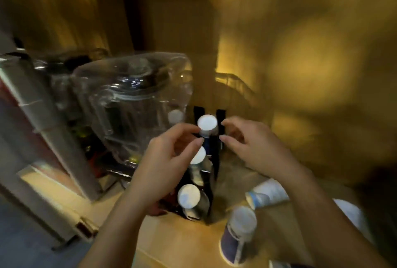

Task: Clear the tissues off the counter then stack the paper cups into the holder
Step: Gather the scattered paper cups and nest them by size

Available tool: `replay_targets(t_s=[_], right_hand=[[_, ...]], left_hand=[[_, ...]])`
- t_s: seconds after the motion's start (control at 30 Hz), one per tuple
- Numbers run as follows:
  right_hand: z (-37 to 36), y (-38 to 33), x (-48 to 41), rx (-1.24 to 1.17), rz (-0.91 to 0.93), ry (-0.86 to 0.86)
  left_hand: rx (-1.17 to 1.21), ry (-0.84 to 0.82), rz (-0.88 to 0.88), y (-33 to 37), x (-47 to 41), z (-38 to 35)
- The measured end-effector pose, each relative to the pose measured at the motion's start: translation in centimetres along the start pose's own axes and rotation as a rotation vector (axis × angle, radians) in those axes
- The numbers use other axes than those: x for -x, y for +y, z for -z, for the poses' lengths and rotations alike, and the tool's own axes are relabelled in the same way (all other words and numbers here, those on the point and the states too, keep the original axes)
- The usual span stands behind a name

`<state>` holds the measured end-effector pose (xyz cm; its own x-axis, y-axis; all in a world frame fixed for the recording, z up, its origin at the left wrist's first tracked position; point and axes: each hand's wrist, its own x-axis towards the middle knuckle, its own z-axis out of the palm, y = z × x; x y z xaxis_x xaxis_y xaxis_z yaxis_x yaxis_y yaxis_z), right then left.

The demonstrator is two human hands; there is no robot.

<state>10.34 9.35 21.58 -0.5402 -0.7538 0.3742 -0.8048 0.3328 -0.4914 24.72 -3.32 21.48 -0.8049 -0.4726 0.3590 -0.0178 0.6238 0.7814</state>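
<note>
A black cup holder (216, 160) stands on the wooden counter (189, 244), tilted in this blurred view. Three upside-down paper cups sit in it: a top cup (207, 125), a middle cup (198, 157) and a bottom cup (189, 195). My left hand (169, 160) is at the left of the top cup, thumb and forefinger at its side. My right hand (255, 149) hovers at the right of the holder's top, fingers apart and holding nothing. One loose cup (268, 193) lies on its side and another cup (238, 237) stands upside down on the counter.
A large clear glass jar (133, 104) with a lid stands just left of the holder. Behind it is more glassware (64, 66). A white cabinet edge (43, 121) runs down the left. A white object (350, 212) lies at the right counter edge.
</note>
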Motion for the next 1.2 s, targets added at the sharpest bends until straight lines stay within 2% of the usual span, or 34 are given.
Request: replay_targets(t_s=[0.23,0.43,0.8,1.07,1.2], right_hand=[[4.9,9.0,5.3,0.043,-0.251,0.066],[6.9,15.7,8.5,0.094,-0.355,0.083],[6.3,23.0,11.4,0.154,-0.545,-0.015],[4.0,25.8,13.8,0.200,-0.809,-0.047],[1.8,27.7,15.6,0.159,-0.960,-0.004]], left_hand=[[0.096,-0.166,-0.048,2.8,-2.4,-9.8],[0.065,-0.224,-0.060,3.4,-5.0,-15.9],[-0.083,-0.343,0.018,-0.9,-8.5,-20.9],[-0.213,-0.605,0.172,-5.8,-12.8,-24.8],[-0.232,-0.765,0.241,-8.7,-12.7,-28.3]])
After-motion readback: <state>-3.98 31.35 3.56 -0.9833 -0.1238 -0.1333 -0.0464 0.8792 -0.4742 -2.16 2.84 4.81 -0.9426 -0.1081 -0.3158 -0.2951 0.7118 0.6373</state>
